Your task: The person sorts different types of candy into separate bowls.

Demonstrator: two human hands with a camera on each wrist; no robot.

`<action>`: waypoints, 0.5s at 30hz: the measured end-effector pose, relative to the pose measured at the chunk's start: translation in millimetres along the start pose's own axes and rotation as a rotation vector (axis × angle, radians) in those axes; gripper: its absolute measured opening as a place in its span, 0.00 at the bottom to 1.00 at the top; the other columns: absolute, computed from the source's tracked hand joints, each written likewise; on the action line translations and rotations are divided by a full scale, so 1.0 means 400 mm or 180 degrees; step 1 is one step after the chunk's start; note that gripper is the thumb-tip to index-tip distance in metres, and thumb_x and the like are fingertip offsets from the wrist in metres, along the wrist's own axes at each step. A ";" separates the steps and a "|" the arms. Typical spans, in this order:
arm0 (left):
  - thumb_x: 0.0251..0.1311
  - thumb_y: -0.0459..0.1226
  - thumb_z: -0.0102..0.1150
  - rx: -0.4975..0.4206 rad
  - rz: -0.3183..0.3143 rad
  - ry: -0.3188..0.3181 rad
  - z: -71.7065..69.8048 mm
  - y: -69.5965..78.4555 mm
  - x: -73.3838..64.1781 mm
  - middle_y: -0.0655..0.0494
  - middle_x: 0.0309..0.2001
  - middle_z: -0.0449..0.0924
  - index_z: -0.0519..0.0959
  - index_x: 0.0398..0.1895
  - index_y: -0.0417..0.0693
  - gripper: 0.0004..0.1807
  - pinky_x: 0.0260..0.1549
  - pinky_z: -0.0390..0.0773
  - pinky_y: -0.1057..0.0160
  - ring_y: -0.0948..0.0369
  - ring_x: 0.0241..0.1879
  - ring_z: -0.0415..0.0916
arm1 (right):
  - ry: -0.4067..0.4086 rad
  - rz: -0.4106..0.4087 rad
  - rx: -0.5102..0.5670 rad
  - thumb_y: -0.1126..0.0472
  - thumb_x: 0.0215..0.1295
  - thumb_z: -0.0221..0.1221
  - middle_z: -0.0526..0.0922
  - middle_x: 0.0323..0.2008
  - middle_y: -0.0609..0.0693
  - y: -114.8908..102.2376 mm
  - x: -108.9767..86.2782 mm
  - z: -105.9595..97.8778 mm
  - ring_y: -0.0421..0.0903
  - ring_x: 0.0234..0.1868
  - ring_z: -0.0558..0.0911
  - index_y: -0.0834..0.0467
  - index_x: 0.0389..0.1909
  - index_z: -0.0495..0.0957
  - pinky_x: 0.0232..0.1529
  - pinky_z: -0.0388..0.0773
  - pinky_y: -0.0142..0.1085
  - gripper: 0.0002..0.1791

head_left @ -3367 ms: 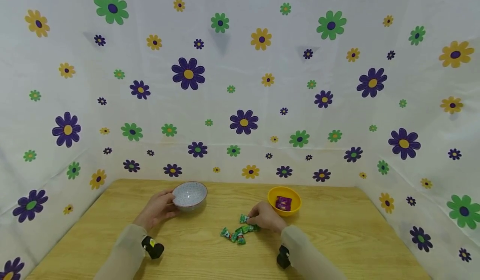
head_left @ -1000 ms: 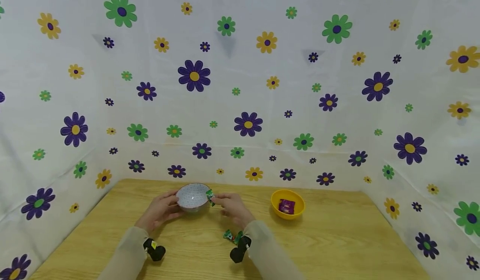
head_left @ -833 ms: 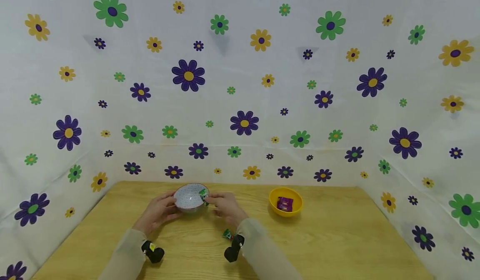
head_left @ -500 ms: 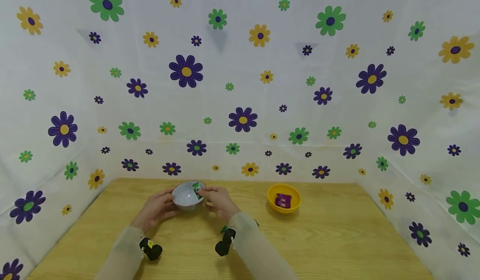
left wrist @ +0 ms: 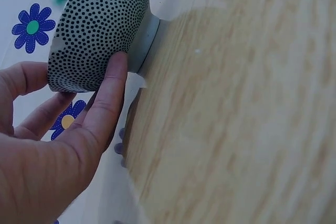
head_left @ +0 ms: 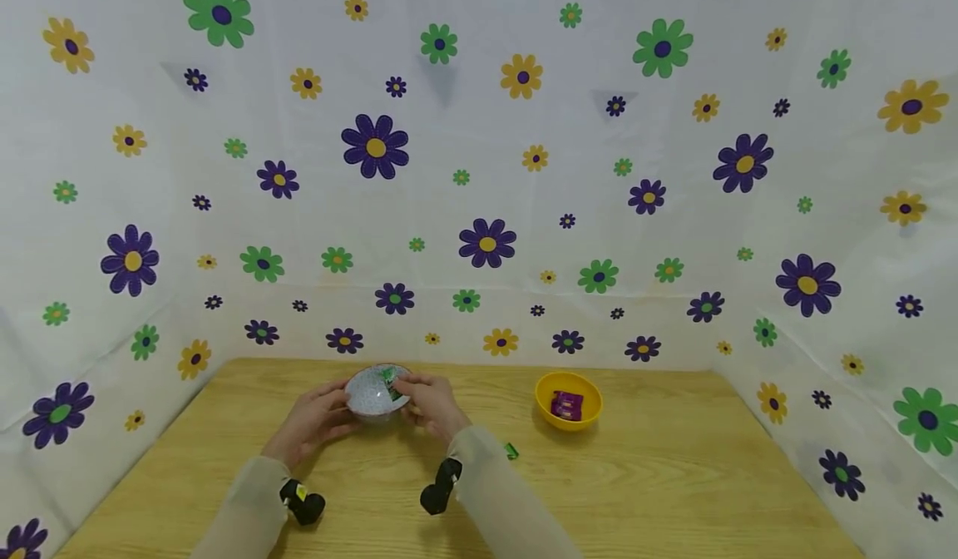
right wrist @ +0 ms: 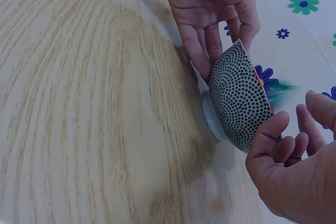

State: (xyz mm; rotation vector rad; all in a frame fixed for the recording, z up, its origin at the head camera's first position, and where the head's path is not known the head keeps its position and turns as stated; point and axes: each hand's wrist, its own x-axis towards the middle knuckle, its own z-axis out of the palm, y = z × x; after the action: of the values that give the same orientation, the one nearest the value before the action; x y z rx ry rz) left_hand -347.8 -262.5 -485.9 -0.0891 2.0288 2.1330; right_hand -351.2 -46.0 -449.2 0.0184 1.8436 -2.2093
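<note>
My left hand [head_left: 314, 422] grips the left side of a small bowl [head_left: 365, 394], pale inside with a red-edged rim. Its outside carries black dots, seen in the left wrist view, where the thumb and fingers straddle the rim and wall. At the bowl's opposite side is my right hand [right wrist: 299, 166], fingertips right at the wall and thumb spread away from the fingers. A green-wrapped candy [right wrist: 283, 93], blurred, is in the air over the bowl's mouth, apart from the thumb. Another green wrapper [head_left: 511, 451] peeks out beside the right sleeve, which hides the table around it.
A yellow bowl [head_left: 550, 413] with purple-wrapped sweets [head_left: 566, 405] stands on the wooden table [head_left: 674, 476] to the right. Flower-printed white sheeting [head_left: 434, 210] encloses the table at the back and both sides. Black wrist cameras [head_left: 441, 486] jut from the sleeves.
My right hand has moved from the green candies on the table leftward to the dotted bowl, carrying a green candy, and has let it go there. My left hand stays at the bowl.
</note>
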 end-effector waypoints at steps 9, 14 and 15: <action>0.75 0.38 0.41 -0.0006 0.0034 -0.0024 0.004 -0.006 0.000 0.34 0.72 0.54 0.49 0.77 0.40 0.32 0.56 0.78 0.51 0.56 0.53 0.76 | -0.0107 0.0015 -0.0095 0.56 0.68 0.61 0.78 0.50 0.51 0.016 -0.010 -0.053 0.45 0.39 0.66 0.61 0.55 0.80 0.34 0.75 0.34 0.19; 0.74 0.37 0.42 -0.0008 0.0017 -0.0028 0.009 -0.004 0.005 0.33 0.72 0.53 0.49 0.77 0.40 0.32 0.54 0.80 0.52 0.55 0.53 0.76 | -0.0157 0.0018 -0.0209 0.54 0.67 0.62 0.77 0.47 0.49 0.007 -0.011 -0.098 0.44 0.38 0.66 0.61 0.55 0.80 0.35 0.75 0.33 0.20; 0.74 0.37 0.42 0.0012 0.0008 -0.0034 0.010 -0.003 0.005 0.33 0.73 0.53 0.49 0.77 0.40 0.32 0.54 0.80 0.53 0.55 0.53 0.76 | -0.0163 0.0015 -0.0233 0.54 0.67 0.62 0.77 0.45 0.48 0.004 -0.013 -0.107 0.44 0.38 0.66 0.61 0.54 0.81 0.35 0.75 0.32 0.20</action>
State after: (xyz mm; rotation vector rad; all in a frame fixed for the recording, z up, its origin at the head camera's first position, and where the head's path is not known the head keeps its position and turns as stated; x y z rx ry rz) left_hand -349.3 -258.4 -487.1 -0.0744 2.0278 2.1265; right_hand -352.6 -3.7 -458.0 -0.0475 1.8932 -2.1176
